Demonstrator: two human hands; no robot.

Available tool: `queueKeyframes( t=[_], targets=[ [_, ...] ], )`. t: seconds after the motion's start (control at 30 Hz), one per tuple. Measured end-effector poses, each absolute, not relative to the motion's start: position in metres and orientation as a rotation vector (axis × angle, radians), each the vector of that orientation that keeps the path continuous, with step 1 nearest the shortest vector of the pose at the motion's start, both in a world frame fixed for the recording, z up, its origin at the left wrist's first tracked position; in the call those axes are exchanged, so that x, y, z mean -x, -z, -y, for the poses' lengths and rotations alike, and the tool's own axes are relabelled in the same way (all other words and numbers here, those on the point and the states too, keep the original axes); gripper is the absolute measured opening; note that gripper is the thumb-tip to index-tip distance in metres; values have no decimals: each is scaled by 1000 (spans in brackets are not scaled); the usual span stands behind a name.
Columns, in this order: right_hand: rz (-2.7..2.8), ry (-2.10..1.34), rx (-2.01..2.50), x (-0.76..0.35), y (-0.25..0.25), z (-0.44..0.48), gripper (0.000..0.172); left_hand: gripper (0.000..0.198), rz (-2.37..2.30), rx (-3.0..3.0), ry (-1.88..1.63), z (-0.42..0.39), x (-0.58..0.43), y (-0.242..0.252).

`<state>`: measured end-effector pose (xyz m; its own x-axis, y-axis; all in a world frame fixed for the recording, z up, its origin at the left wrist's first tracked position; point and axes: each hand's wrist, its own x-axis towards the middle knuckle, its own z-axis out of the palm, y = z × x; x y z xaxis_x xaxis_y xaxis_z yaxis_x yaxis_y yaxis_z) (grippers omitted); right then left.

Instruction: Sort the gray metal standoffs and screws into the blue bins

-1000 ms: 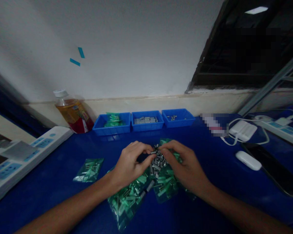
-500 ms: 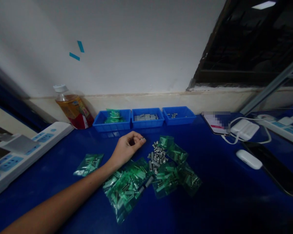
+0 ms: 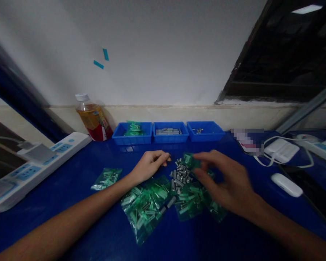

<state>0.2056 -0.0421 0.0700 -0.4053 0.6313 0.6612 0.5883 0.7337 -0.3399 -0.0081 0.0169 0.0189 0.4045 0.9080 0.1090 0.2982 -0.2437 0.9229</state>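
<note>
My left hand [image 3: 152, 165] is closed in a pinch left of the loose metal parts [image 3: 181, 175]; what its fingertips hold is too small to name. Slightly blurred, my right hand [image 3: 225, 181] has thumb and forefinger apart above the green bags [image 3: 189, 201] on the right, its fingertips near a small green bag [image 3: 189, 159]. Larger green bags of parts [image 3: 145, 206] lie in front of my left wrist, and a single green bag [image 3: 107, 178] lies left of it.
Along the wall stand a blue bin with green bags [image 3: 132, 139], one with grey cylinders [image 3: 170, 138] and one with small screws [image 3: 206, 137]. A bottle [image 3: 95, 121] and power strip [image 3: 78, 139] are at left; a white case [image 3: 286, 185], dark phone [image 3: 312, 195] and cables at right.
My right hand has come into view from the right, over the green bags. My left hand keeps its pinch beside the metal parts. The whole view has shifted, with the scene appearing farther right.
</note>
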Motion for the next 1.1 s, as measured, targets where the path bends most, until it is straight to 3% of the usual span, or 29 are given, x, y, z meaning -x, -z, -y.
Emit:
queueKeyframes(
  t=[0.2, 0.43, 0.53, 0.73, 0.83, 1.1],
  targets=[
    [2309, -101, 865, -180, -30, -2, 9, 37, -925, -1904, -803, -14, 12, -20],
    [2368, 22, 870, -187, -32, -15, 7, 40, -882, -1992, -733, -27, 7, -20],
    [2212, 166, 1016, -209, -34, -41, 13, 29, -899, -2122, -737, -36, 1, -20],
    [1804, 279, 1462, -261, -17, -101, 15, 32, -746, -2451, -584, -42, -3, -15],
    [1744, 288, 1541, -264, -10, -104, 17, 24, -804, -2443, -603, -40, -4, -11],
    [2091, 91, 1036, -216, -18, -53, 11, 8, -904, -2367, -659, -35, -4, -11]
  ],
)
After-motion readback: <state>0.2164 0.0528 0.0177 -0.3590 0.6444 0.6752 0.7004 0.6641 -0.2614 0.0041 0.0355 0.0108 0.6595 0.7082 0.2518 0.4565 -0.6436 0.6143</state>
